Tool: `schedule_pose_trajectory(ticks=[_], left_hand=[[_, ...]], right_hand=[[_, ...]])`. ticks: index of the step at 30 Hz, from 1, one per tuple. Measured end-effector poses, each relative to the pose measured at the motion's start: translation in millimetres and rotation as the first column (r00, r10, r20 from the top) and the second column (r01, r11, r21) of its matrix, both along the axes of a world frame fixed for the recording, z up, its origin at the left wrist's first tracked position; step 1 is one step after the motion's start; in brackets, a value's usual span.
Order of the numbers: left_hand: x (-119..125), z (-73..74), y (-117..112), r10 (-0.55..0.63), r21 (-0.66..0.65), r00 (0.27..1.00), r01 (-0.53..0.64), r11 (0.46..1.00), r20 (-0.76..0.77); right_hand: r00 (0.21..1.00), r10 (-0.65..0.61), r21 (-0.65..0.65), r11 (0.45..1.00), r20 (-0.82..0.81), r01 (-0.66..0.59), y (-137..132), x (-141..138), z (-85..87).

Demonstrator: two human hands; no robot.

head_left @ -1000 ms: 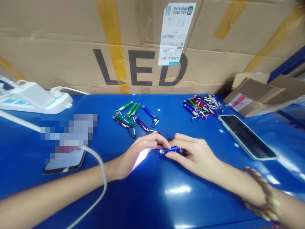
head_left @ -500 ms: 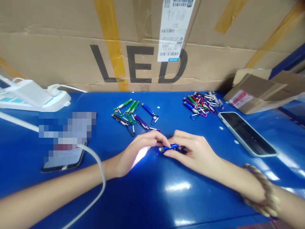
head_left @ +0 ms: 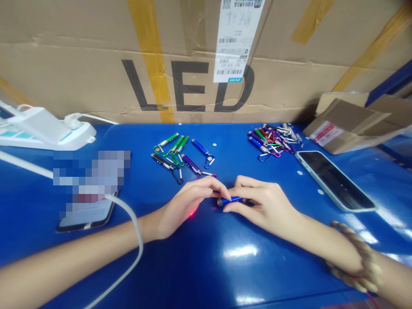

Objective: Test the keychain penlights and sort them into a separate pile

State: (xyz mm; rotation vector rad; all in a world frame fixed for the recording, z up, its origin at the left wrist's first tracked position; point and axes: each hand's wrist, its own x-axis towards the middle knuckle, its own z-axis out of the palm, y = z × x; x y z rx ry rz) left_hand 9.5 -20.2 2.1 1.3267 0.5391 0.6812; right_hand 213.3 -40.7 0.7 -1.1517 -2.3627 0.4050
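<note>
My right hand (head_left: 262, 206) pinches a small blue keychain torch (head_left: 230, 200) low over the blue table (head_left: 206, 257), its tip pointing left. My left hand (head_left: 189, 202) is cupped right in front of that tip, fingers curled together, and a red dot of light glows on its palm. Just beyond my hands lies a small group of green, blue, purple and black keychain torches (head_left: 180, 158). A bigger heap of mixed-colour torches (head_left: 273, 139) lies further right.
A dark phone (head_left: 334, 180) lies face up on the right, another phone (head_left: 86, 212) on the left with a white cable (head_left: 133, 231) across my left forearm. A white power strip (head_left: 45, 128) sits at back left. A large cardboard box marked LED (head_left: 193, 60) walls the back; a small carton (head_left: 350, 124) sits at right.
The bright white light on my left palm has given way to a small red dot. Both hands have stayed in place.
</note>
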Motion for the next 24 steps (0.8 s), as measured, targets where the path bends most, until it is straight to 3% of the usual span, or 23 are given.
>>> schedule_pose_trajectory(ticks=[24], left_hand=[[0.5, 1.2, 0.0, -0.003, -0.011, 1.000, 0.003, 1.000, 0.006]], right_hand=[[0.999, -0.011, -0.053, 0.999, -0.036, 0.009, -0.7, -0.8, -3.1]])
